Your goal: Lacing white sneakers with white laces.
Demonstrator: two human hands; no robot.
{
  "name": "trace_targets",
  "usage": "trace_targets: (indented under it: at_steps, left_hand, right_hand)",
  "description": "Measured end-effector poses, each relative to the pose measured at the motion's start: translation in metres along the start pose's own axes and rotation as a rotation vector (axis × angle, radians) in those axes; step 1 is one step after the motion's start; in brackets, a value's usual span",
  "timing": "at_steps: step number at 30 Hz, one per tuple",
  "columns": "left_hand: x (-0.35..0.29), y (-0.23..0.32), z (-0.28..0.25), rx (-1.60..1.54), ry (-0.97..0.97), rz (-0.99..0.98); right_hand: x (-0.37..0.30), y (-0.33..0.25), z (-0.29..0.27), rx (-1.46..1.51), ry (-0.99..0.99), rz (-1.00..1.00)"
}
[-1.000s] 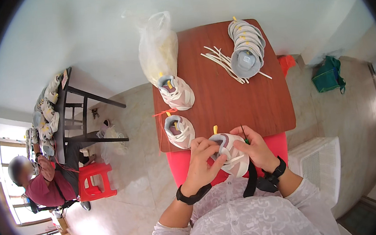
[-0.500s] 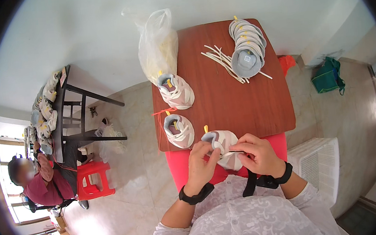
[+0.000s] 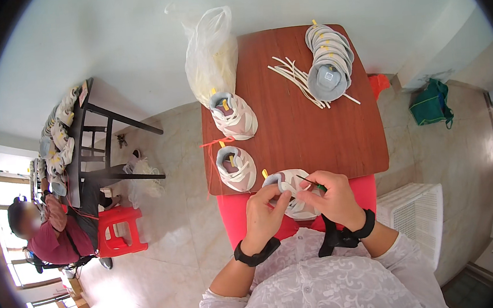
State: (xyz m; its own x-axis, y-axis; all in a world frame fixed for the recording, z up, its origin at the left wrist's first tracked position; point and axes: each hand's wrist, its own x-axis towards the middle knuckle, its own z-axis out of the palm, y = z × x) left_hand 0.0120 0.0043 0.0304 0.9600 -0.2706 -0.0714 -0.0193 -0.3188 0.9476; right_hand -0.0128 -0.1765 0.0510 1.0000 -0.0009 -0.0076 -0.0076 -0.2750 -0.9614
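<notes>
A white and pink shoe upper (image 3: 303, 209) with a grey lining and a yellow pull tab is at the near edge of the table, in front of my body. My left hand (image 3: 264, 215) is closed on its left side, thumb and forefinger pinching near the opening. My right hand (image 3: 337, 200) grips a thin, dark-tipped tool with a green part, perhaps a hook (image 3: 312, 183), its tip pointing up and left above the upper. The fingertips of the right hand also touch the upper's lacing area. Whether they hold a lace is too small to tell.
Two laced shoe uppers (image 3: 236, 167) stand at the table's left edge by a red cord (image 3: 218, 142) and a plastic bag (image 3: 211, 58). Loose white laces (image 3: 297, 82) and nested uppers (image 3: 330, 82) lie far right. A white basket (image 3: 412, 219) is right; a co-worker (image 3: 62, 238) sits left.
My right hand has turned; the tool, lying flat across the upper before, now points up and left. The upper has shifted slightly, while my left hand keeps its pinch.
</notes>
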Motion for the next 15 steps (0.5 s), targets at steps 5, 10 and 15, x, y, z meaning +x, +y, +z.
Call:
trace_targets:
  at_steps: [5,10,15]
  left_hand:
    - [0.0012,0.0051,0.0004,0.003,0.002,-0.016]
    - [0.0010,0.0017,-0.0011,0.023,-0.005,-0.044]
    - [-0.0005,-0.0028,0.0054,0.001,0.062,0.005]
  right_hand:
    - [0.0032,0.0029,0.0047,0.013,0.077,0.027]
    - [0.0046,0.0045,0.0021,0.021,-0.043,-0.094]
    - [0.0014,0.0013,0.0057,-0.095,-0.016,-0.110]
